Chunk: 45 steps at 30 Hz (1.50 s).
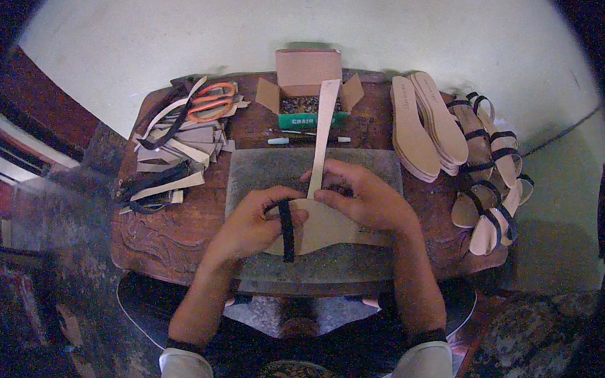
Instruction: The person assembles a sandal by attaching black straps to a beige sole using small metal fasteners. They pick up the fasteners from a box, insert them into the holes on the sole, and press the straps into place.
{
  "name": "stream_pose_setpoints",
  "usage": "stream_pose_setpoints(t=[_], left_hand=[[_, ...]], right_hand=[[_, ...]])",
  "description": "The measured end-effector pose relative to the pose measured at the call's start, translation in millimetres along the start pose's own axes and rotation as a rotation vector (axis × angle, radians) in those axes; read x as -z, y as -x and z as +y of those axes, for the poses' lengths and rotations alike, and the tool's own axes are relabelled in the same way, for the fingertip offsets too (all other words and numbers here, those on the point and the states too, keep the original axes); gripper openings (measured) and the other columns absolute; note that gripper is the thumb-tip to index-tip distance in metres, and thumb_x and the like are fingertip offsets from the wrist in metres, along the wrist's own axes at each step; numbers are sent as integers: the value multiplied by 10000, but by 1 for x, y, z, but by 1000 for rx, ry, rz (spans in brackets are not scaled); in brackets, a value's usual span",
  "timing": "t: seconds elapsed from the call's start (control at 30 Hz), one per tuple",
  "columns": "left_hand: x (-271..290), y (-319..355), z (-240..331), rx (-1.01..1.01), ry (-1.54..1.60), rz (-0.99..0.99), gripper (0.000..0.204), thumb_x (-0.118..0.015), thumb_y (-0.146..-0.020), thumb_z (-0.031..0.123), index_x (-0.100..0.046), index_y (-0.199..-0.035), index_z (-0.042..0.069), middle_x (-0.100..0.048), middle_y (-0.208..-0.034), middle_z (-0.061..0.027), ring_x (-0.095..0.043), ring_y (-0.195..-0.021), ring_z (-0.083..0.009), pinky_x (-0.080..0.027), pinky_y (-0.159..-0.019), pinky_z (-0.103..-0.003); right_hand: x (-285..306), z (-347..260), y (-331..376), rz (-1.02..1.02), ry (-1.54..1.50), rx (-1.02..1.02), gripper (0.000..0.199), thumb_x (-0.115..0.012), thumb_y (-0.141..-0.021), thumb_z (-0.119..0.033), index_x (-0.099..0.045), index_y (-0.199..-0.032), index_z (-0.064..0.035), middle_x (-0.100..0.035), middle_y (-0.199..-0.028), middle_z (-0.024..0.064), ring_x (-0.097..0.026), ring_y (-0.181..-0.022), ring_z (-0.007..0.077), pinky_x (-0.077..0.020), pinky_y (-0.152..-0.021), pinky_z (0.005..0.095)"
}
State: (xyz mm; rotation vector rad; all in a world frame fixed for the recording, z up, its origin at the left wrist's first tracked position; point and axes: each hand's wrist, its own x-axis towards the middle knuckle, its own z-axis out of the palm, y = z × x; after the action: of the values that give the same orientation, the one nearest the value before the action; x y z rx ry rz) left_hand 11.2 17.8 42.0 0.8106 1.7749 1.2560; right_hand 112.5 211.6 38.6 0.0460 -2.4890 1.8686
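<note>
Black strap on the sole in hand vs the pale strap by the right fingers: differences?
Colour: the black strap is dark; the pale strap shows a light beige face.
Shape: the black strap looks fairly even in width; the pale strap, longer in view, broadens toward its far end.
Pose: the black strap crosses the sole at the left hand; the pale strap extends beyond its far edge, near end at the right hand.
Shared: both are strips.

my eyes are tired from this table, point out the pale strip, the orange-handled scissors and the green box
Pale strip (324,134): head view, midway along its length
Orange-handled scissors (212,100): head view, on the orange handles
Green box (297,122): head view, on its front wall
</note>
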Motion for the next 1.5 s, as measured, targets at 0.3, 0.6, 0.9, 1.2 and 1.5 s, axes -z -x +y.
stream_pose_setpoints(t=[0.3, 0.6, 0.9, 1.2, 1.5], left_hand=[[8, 11, 3, -24, 42, 47, 263, -676, -847, 190, -653, -1031, 4, -662, -852, -51, -590, -797, -114, -477, -727, -274], [8, 11, -1, -15, 25, 57, 250, -661, -855, 183, -654, -1025, 0, -658, -828, -46, -584, -775, -111, -474, -704, -269], [15, 12, -3, 72, 60, -74, 271, -646, -867, 216, -651, -1025, -4, -645, -807, -27, -570, -747, -101, -470, -668, -265], [11, 16, -17, -70, 109, -30, 253, -634, -875, 194, -647, -1029, -6, -642, -813, -34, -571, -770, -107, -473, -684, -273], [28, 12, -15, 2, 82, 70, 261, -628, -874, 183, -641, -1038, -20, -659, -818, -50, -587, -758, -118, -484, -686, -287]], right_hand=[[3, -9, 0, -22, -9, -101, 355, -644, -848, -95, -549, -1184, -32, -636, -901, 58, -606, -873, 128, -490, -799, 295], [0, -9, 0, -32, -83, -113, 408, -686, -799, -76, -552, -1180, -28, -651, -886, 65, -624, -847, 138, -496, -791, 294], [-5, -7, 0, -83, -119, -179, 421, -684, -797, -64, -546, -1192, -20, -651, -969, 62, -604, -919, 130, -475, -846, 300], [-6, -24, 0, -75, 39, -272, 396, -707, -798, -95, -564, -1161, -32, -653, -920, 53, -607, -885, 132, -483, -810, 293], [17, -37, -8, 332, 370, -139, 193, -691, -826, -134, -644, -984, -34, -654, -827, 64, -618, -790, 156, -494, -738, 317]])
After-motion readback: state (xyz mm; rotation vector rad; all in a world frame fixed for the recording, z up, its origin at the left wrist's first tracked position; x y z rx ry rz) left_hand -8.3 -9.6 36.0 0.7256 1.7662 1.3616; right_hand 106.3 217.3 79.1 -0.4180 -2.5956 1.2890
